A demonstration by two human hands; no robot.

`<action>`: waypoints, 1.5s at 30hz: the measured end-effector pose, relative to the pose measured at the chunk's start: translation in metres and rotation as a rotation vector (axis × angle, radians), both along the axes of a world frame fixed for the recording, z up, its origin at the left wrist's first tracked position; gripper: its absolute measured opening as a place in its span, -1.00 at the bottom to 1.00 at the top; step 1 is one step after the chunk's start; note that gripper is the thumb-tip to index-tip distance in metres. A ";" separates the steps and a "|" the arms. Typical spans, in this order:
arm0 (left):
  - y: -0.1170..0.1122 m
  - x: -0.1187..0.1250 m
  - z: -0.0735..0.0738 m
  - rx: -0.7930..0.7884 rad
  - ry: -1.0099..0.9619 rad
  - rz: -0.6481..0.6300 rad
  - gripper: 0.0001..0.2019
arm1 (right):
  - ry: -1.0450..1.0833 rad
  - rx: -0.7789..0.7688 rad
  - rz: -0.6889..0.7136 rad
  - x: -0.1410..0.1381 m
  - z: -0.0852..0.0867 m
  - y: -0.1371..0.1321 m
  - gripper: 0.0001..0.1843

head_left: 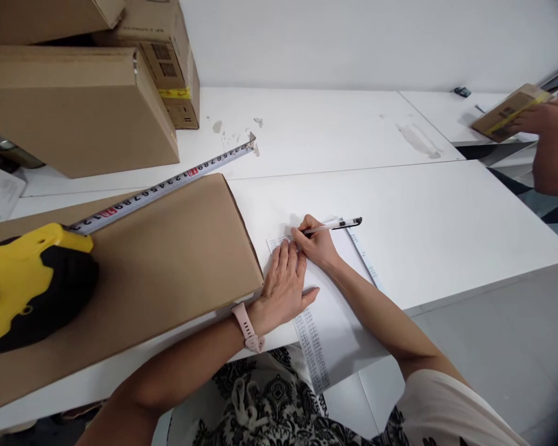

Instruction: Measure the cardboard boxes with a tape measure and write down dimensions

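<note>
My right hand (317,244) is closed round a pen (335,225) whose tip touches the top of a printed sheet of paper (335,322) on the white table. My left hand (284,282) lies flat on the sheet with fingers stretched out, a pink watch on its wrist. Just left of the hands lies a flat cardboard box (167,260). A yellow and black tape measure (28,285) rests on that box, its blade (167,183) pulled out along the box's far edge.
Several cardboard boxes (74,105) are stacked at the back left. Another person's hand (551,124) holds a small box (509,111) at the far right. The table's front edge (469,294) borders grey floor. A small dark object (462,91) lies near the wall.
</note>
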State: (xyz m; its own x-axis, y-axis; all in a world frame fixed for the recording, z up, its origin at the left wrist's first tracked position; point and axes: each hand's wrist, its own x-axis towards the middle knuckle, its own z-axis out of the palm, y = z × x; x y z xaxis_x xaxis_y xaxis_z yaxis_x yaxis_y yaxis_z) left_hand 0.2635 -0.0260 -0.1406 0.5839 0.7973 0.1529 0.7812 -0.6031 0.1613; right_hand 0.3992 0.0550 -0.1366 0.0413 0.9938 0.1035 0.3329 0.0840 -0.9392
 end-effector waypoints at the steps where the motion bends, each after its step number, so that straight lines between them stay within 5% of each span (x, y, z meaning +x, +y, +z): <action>1: 0.000 0.000 0.000 0.002 -0.004 0.002 -0.13 | 0.000 -0.004 0.000 0.000 0.000 0.000 -0.73; 45: -0.001 0.000 -0.001 -0.049 -0.044 0.010 -0.17 | 0.019 0.002 -0.085 0.001 0.003 0.001 -0.72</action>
State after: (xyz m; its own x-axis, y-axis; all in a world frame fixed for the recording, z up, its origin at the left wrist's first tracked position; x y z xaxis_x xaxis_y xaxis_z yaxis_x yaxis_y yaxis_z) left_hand 0.2631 -0.0273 -0.1411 0.5691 0.8105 0.1385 0.7789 -0.5854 0.2250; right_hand 0.4004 0.0563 -0.1339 0.1271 0.9865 0.1036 0.3206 0.0580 -0.9455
